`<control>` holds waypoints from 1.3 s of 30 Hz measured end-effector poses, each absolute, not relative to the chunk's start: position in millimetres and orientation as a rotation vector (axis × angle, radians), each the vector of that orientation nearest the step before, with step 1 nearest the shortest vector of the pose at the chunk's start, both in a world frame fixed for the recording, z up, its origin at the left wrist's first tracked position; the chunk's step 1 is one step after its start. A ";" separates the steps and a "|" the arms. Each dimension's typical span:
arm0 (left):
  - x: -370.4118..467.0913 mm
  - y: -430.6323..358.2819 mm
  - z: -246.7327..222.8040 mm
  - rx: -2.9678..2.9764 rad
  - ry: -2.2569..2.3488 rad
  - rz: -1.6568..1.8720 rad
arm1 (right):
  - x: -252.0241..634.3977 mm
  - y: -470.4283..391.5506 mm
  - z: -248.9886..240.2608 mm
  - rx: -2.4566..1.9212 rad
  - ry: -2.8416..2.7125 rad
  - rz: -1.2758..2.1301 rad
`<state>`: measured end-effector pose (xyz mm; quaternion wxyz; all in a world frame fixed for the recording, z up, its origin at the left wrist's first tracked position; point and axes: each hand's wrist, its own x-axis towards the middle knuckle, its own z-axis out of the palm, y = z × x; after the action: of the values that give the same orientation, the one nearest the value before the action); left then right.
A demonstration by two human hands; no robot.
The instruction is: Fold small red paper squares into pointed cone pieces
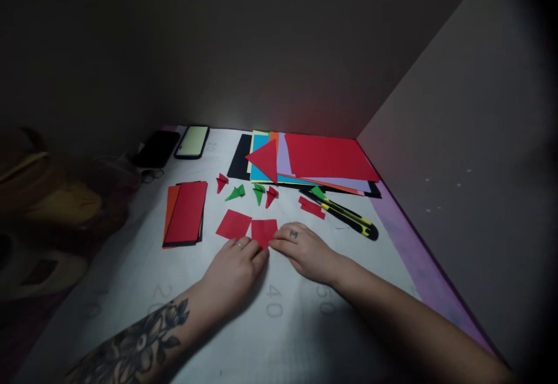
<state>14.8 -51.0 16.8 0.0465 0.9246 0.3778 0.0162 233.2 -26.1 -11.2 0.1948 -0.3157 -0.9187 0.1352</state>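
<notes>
Fingers of my left hand press together on the lower left edge of a small red paper square. At that square's lower right edge, my right hand pinches the paper, so its bottom part is hidden by fingers. A second red paper square lies flat just to the left, close to my left fingertips. Beyond the squares stand small folded paper pieces: two red, one of them a folded red piece, and two green, including a folded green piece.
A black and yellow utility knife lies at right beside red paper strips. Left is a stack of red, orange and black paper. Coloured sheets lie against the wall. Phone and scissors sit back left.
</notes>
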 end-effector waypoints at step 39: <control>17.6 -38.0 8.2 2.893 1.101 0.113 | 225.7 -17.5 -7.1 -1.180 -2.648 0.174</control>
<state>17.6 -38.0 8.2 0.0219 0.9337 0.3554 0.0365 225.7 -17.5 -7.1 0.1183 -0.4034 -0.9054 0.0595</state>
